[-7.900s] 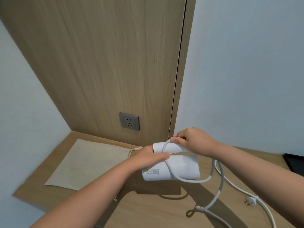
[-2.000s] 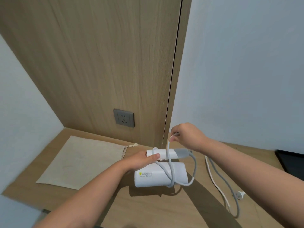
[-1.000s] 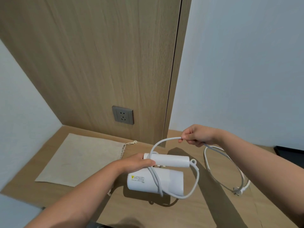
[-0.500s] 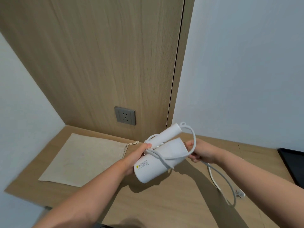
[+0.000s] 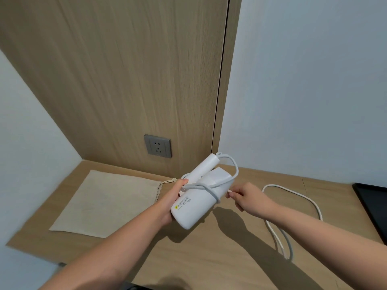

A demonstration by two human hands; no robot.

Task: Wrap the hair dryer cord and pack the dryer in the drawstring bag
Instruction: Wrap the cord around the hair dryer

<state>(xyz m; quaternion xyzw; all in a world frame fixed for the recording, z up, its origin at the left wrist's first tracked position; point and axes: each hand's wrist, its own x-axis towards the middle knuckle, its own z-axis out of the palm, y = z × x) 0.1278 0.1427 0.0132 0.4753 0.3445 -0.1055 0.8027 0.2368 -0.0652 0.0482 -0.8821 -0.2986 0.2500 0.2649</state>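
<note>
My left hand (image 5: 170, 197) grips the white folded hair dryer (image 5: 194, 203) above the wooden counter, tilted with its handle pointing up and to the right. Loops of the white cord (image 5: 293, 208) cross the dryer's body and handle. My right hand (image 5: 247, 197), just right of the dryer, pinches the cord close to the body. The slack cord trails in a loop on the counter to the right. The beige drawstring bag (image 5: 106, 203) lies flat on the counter to the left, its mouth toward the dryer.
A grey wall socket (image 5: 157, 145) sits in the wood panel behind the bag. A black tray (image 5: 372, 204) lies at the counter's right edge. The wooden counter (image 5: 219, 258) meets white walls on the left and at the back right.
My right hand has drawn back a little to the right of the dryer, still on the cord. The slack cord now lies in a wider loop on the counter. The dryer stays tilted in my left hand.
</note>
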